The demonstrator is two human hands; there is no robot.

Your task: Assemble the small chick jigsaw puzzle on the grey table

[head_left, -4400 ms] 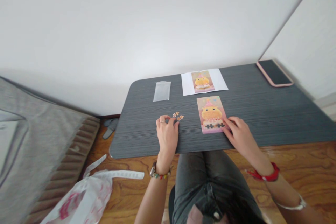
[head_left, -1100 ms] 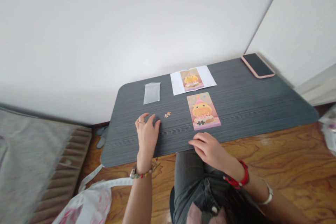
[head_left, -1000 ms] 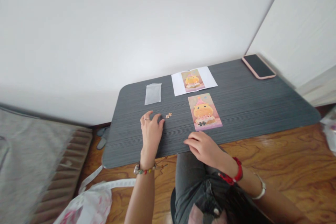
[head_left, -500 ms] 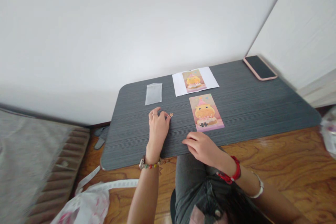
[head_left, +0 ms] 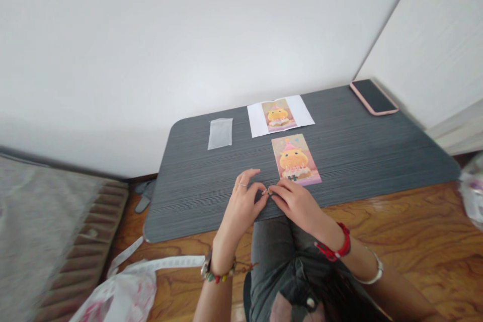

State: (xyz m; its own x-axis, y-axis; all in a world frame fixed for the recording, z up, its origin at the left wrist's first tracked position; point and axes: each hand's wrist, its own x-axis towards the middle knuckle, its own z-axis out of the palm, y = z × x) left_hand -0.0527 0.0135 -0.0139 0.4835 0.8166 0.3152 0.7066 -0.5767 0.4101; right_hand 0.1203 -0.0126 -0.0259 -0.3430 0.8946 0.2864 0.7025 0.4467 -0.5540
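Observation:
A small jigsaw puzzle (head_left: 295,159) with a yellow chick on pink lies on the dark grey table (head_left: 362,151); one dark gap shows in its bottom row. My left hand (head_left: 245,204) and my right hand (head_left: 298,204) meet just in front of the puzzle's lower left corner. A small puzzle piece (head_left: 266,191) sits between their fingertips. Which hand grips it I cannot tell. The spot on the table where the loose piece lay is bare.
A paper sheet (head_left: 279,115) printed with the same picture lies behind the puzzle. A clear plastic bag (head_left: 220,133) lies at back left, a pink-cased phone (head_left: 373,96) at back right. A plastic bag (head_left: 124,294) and slippers (head_left: 145,196) lie on the wooden floor.
My left hand took the last loose piece from the table and carried it right to meet my right hand. Earlier, one of two gaps in the puzzle's bottom row got filled.

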